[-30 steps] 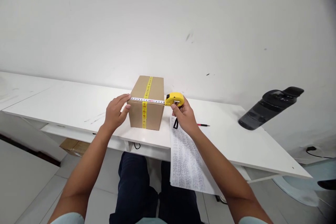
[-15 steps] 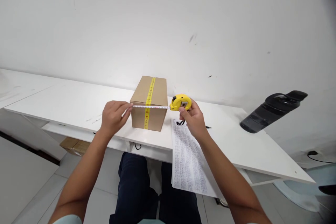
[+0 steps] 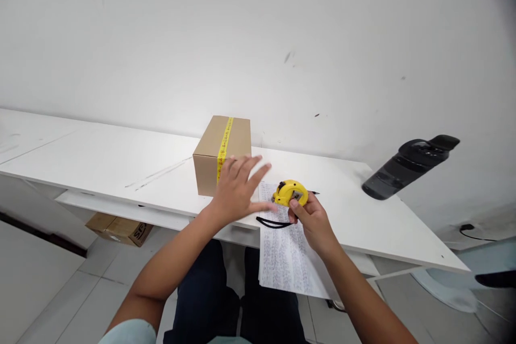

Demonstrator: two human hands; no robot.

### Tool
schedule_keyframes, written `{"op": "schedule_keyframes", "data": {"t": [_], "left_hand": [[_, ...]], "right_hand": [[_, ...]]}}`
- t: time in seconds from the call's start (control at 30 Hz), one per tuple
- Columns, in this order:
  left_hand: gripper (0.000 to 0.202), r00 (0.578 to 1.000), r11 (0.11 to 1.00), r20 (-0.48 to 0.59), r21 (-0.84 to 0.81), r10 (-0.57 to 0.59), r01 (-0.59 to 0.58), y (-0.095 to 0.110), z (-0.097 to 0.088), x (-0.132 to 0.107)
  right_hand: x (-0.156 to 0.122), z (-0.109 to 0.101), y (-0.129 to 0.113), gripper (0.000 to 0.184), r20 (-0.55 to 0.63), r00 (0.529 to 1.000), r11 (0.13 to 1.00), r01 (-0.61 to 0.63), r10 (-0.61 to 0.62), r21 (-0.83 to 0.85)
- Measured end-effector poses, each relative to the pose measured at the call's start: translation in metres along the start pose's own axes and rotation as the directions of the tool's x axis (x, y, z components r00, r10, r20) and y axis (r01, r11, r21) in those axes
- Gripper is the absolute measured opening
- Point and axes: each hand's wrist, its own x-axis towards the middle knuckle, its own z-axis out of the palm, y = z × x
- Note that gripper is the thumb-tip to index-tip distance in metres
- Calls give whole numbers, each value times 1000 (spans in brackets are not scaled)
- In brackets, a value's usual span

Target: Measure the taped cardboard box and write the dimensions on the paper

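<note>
A yellow tape measure [image 3: 291, 192] with a black wrist strap is gripped in my right hand [image 3: 312, 217], above some handwritten sheets [image 3: 288, 263]. No blade shows stretched out of its case. My left hand [image 3: 237, 188] has its fingers spread and holds nothing; it is in front of the cardboard box [image 3: 205, 172], covering part of its front face. Yellow printed tape [image 3: 226, 137] runs over the box's top and down its front. Behind my right hand a pen's dark tip [image 3: 315, 192] shows.
A dark shaker bottle [image 3: 403, 169] stands on the right of the white table [image 3: 161, 145]. The paper overhangs the table's front edge above my legs. Another cardboard box [image 3: 119, 227] sits below the table at left. A plug and cable [image 3: 467, 228] are on the right wall.
The tape blade that spanned the box's front is now back in the case. My left hand let go of its end and moved right, opening. My right hand lowered the tape measure.
</note>
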Motion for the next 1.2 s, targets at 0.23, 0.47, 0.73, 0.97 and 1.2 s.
{"op": "schedule_keyframes", "data": {"t": [0.23, 0.47, 0.73, 0.97, 1.2], "left_hand": [[49, 870, 885, 173, 164, -461, 436, -3, 23, 29], [45, 966, 988, 216, -15, -144, 151, -19, -24, -6], [56, 974, 994, 225, 105, -4, -20, -77, -82, -40], [56, 983, 988, -108, -39, 147, -152, -12, -85, -35], [28, 919, 937, -232, -66, 320, -343, -1, -93, -28]], "right_hand": [[20, -29, 40, 67, -122, 983, 970, -157, 136, -185], [52, -54, 32, 74, -280, 960, 987, -73, 31, -142], [30, -40, -39, 50, -403, 869, 951, 311, -286, -5], [-21, 27, -66, 46, 137, 963, 972, 234, -233, 13], [-46, 42, -70, 41, 463, 879, 986, 159, -115, -57]]}}
